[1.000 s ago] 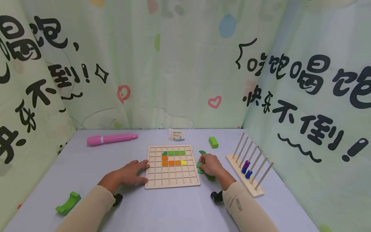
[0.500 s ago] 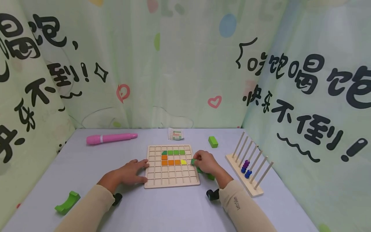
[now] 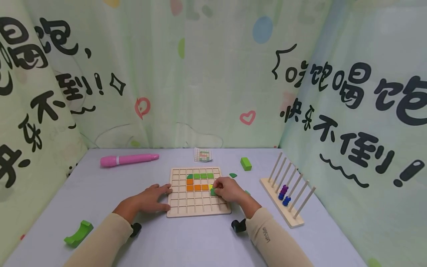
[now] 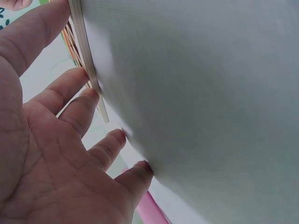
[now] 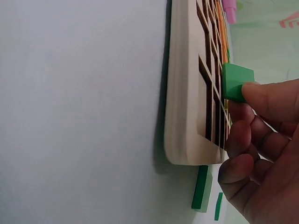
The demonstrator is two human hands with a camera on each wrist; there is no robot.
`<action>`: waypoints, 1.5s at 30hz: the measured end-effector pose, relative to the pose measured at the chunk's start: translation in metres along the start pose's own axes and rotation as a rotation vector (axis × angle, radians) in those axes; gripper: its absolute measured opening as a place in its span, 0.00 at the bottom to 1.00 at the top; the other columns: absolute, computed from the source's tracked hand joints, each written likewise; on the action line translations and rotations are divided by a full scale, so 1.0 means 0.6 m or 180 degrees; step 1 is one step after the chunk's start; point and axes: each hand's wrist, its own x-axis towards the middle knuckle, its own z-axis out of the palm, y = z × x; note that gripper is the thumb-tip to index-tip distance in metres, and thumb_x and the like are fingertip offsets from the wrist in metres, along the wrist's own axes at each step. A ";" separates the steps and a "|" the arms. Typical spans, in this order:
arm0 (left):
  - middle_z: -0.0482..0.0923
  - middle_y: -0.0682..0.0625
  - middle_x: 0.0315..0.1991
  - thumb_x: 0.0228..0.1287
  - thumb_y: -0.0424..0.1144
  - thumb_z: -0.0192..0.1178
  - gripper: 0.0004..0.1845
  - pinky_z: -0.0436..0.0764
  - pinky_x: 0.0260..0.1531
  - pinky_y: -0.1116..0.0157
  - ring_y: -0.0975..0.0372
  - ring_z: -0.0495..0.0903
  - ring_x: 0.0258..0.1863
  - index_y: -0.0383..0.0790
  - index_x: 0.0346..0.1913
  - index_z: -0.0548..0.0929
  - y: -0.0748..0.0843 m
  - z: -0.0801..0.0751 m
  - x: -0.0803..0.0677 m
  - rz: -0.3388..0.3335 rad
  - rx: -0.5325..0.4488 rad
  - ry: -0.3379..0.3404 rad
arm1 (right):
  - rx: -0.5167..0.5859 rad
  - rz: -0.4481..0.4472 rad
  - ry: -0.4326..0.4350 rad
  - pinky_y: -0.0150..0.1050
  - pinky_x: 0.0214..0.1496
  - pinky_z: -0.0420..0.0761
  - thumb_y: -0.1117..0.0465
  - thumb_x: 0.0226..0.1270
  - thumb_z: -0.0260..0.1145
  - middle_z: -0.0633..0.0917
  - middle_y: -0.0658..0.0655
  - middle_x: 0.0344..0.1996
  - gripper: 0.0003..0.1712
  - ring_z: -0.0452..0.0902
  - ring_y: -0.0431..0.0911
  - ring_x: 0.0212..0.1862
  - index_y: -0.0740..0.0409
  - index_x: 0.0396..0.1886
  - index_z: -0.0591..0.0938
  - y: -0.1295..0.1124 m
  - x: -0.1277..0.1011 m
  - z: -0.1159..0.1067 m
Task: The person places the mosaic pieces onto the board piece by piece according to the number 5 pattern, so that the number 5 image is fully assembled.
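Note:
A wooden grid board (image 3: 197,207) lies mid-table with green, orange and yellow square tiles set in some cells. My right hand (image 3: 230,190) pinches a dark green square tile (image 5: 237,81) between thumb and finger, over the board's right half just below the yellow tile (image 3: 211,186). Against the board's left edge, the fingertips and thumb of my left hand (image 3: 150,198) rest with fingers spread. In the left wrist view the left palm (image 4: 56,163) shows and nothing is held.
A green half-round piece (image 3: 233,175) and green block (image 3: 246,164) lie right of the board. Farther right stands a peg rack (image 3: 283,204) with beads. A patterned card (image 3: 202,155), pink pen (image 3: 130,160) and green arch block (image 3: 78,234) lie around.
My right hand picked up the dark green tile from the pieces beside the board and moved left with it over the grid. The left hand has stayed at the board's edge.

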 end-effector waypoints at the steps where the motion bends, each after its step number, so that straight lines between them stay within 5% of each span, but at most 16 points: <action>1: 0.61 0.36 0.79 0.63 0.56 0.70 0.43 0.64 0.69 0.32 0.37 0.56 0.78 0.47 0.78 0.68 0.000 0.000 0.000 0.0001 0.0007 0.0002 | -0.0017 -0.0008 -0.0002 0.37 0.37 0.73 0.66 0.75 0.64 0.79 0.52 0.31 0.02 0.73 0.45 0.36 0.60 0.41 0.83 0.001 0.001 0.001; 27: 0.61 0.36 0.78 0.63 0.57 0.70 0.43 0.66 0.69 0.33 0.38 0.58 0.77 0.48 0.78 0.68 0.004 -0.001 0.000 0.0002 0.0036 0.0012 | -0.0535 0.0027 0.0238 0.38 0.41 0.78 0.68 0.71 0.68 0.82 0.51 0.32 0.04 0.75 0.45 0.37 0.57 0.39 0.88 -0.014 -0.001 0.014; 36: 0.61 0.36 0.78 0.63 0.56 0.70 0.43 0.64 0.69 0.32 0.37 0.56 0.78 0.47 0.78 0.68 0.001 -0.001 0.000 0.0002 0.0020 -0.0002 | -0.0230 0.0253 0.0354 0.39 0.43 0.80 0.62 0.75 0.66 0.85 0.51 0.41 0.08 0.76 0.46 0.42 0.56 0.48 0.88 0.021 -0.009 -0.022; 45: 0.61 0.37 0.79 0.63 0.56 0.71 0.43 0.64 0.69 0.32 0.37 0.57 0.78 0.48 0.78 0.69 0.002 0.001 0.000 -0.0019 0.0034 0.0021 | -0.0397 0.0380 0.0390 0.42 0.46 0.80 0.61 0.72 0.69 0.87 0.51 0.41 0.09 0.77 0.45 0.41 0.56 0.48 0.89 0.057 -0.028 -0.049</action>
